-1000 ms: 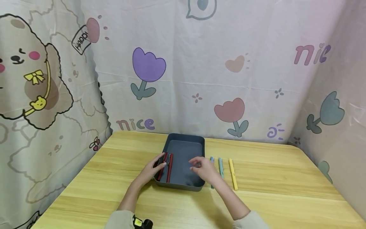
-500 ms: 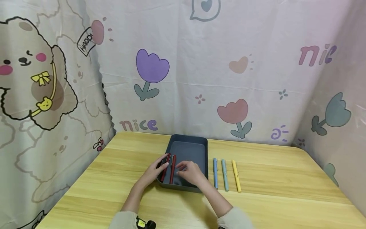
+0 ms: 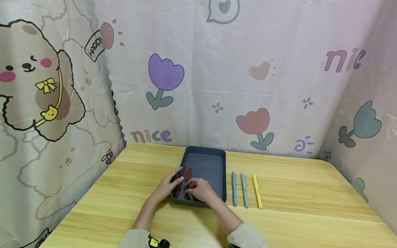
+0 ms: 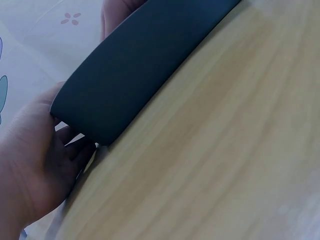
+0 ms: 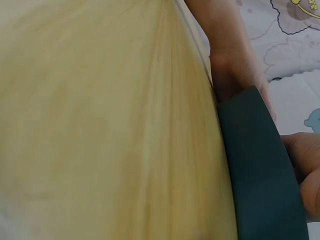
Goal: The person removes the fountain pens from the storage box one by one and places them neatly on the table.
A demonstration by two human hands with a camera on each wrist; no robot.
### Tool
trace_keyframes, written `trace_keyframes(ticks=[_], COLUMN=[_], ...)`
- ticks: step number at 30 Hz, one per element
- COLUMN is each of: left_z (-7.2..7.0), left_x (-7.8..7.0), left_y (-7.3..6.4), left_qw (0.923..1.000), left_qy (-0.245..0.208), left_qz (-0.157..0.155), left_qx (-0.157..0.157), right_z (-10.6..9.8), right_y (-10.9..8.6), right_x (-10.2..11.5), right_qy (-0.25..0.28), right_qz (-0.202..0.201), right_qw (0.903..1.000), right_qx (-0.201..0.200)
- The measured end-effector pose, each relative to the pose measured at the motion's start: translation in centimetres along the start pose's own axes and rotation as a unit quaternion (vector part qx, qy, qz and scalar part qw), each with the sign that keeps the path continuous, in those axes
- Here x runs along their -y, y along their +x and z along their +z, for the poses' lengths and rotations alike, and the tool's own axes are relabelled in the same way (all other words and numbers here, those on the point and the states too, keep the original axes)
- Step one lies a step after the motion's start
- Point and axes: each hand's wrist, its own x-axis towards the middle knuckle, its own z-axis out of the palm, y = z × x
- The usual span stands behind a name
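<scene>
A dark grey tray (image 3: 204,160) lies on the table with two red pens inside, along its left side. My left hand (image 3: 165,187) holds the tray's left wall, thumb over the rim beside the outer red pen (image 3: 179,187). In the left wrist view, the left hand (image 4: 30,160) wraps the tray's near corner, fingers outside. My right hand (image 3: 200,189) reaches into the tray and pinches the inner red pen (image 3: 189,174), partly covering it. The tray's wall (image 5: 262,165) hides the right fingertips in the right wrist view.
Right of the tray, a blue pen (image 3: 234,189), a teal pen (image 3: 244,191) and a yellow pen (image 3: 257,191) lie side by side on the wooden table (image 3: 297,193). A printed curtain (image 3: 204,69) hangs behind the table and along both sides.
My right hand has moved left across the tray to the inner red pen, its fingers closing on it. The left hand has stayed at the tray's left wall. The view has shifted slightly.
</scene>
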Motion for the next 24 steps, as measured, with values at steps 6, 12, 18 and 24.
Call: trace_keyframes(ticks=[6,12,18,24], left_z=[0.09,-0.12,-0.27,-0.16], left_x=[0.13,0.08,0.01,-0.09], left_y=[-0.03,0.00,0.04,-0.14], left_qw=[1.0000,1.0000,0.9999,0.9999], left_qy=[0.000,-0.001,-0.012,-0.010], left_qz=[0.001,-0.002,-0.002,-0.006], left_qx=[0.001,0.004,0.005,0.005], right_z=[0.27,0.43,0.50,0.47], right_y=[0.02,0.17,0.13,0.02], right_x=[-0.38,-0.67,-0.56,-0.47], right_qy=[0.021,0.049,0.013,-0.039], right_qz=[0.008,0.026,0.003,0.000], right_qw=[0.9997,0.9984,0.9998,0.9988], right_qx=[-0.003,-0.007,-0.016,-0.028])
